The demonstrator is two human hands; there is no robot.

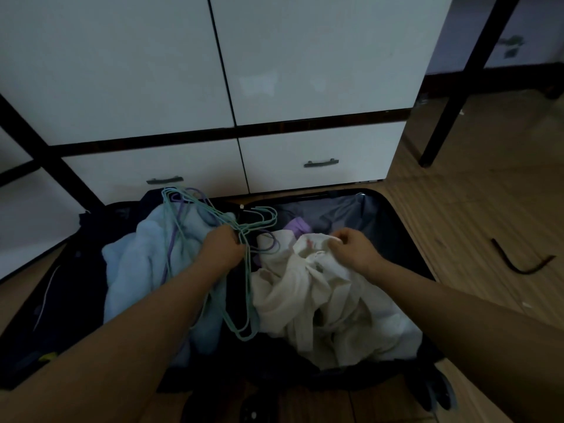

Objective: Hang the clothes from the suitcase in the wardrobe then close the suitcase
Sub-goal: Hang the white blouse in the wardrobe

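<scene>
A dark suitcase (393, 209) lies open on the floor before the white wardrobe (171, 71), whose doors are closed. Inside it lie a light blue garment (137, 270) on the left and a crumpled white garment (329, 306) on the right, with a purple item (297, 225) behind. My left hand (222, 244) grips a bunch of several teal and purple wire hangers (189, 206) at their necks, over the blue garment. My right hand (351, 247) pinches the top edge of the white garment.
Two drawers with dark handles (321, 163) sit at the wardrobe's base, right behind the suitcase. Black frame legs (442, 117) slant down at right and left. A dark bent strip (518, 264) lies on the wooden floor at right.
</scene>
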